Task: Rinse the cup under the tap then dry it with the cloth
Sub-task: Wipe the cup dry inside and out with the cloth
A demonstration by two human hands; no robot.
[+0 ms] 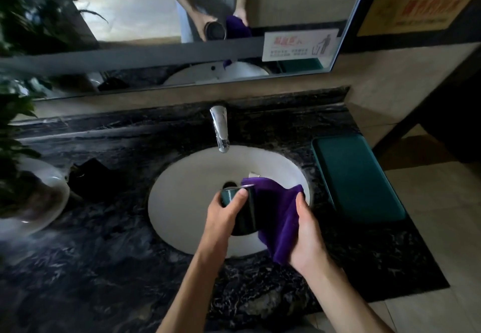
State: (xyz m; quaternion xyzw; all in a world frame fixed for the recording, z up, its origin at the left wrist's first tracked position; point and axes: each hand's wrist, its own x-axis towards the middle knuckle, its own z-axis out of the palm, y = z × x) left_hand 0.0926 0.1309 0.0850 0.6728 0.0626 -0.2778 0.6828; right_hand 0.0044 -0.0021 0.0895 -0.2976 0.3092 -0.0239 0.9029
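Taking the white basin (182, 202) as the reference and reading from left to right: well to its left stands a potted plant (15, 124) in a pale pot (39, 202), and between that pot and the basin lies a dark, folded item (88, 179) on the black marble counter (104, 267); what it is cannot be told. At the basin's back edge the chrome tap (220, 131) leans out over the bowl, and no water is seen running from it. Over the front half of the basin the left hand (223, 215) grips the dark cup (243, 213), fingers curled round its wall and the thumb laid near the rim; the cup is tipped with its mouth facing away from the person, which appears to be so that drips fall into the bowl and the side wall is offered to the cloth. Immediately right of the cup, and touching it, the purple cloth (278, 218) is pressed against the cup's side by the right hand (308, 231), whose fingers are closed on the fabric with a loose tail hanging below. Judged from this arrangement, rinsing looks to be done and drying is in hand, the outside wall being wiped first. To the right of the basin a green pad (359, 176) lies on the counter. Above the tap, the mirror (156, 20) repeats both hands, cup and cloth.
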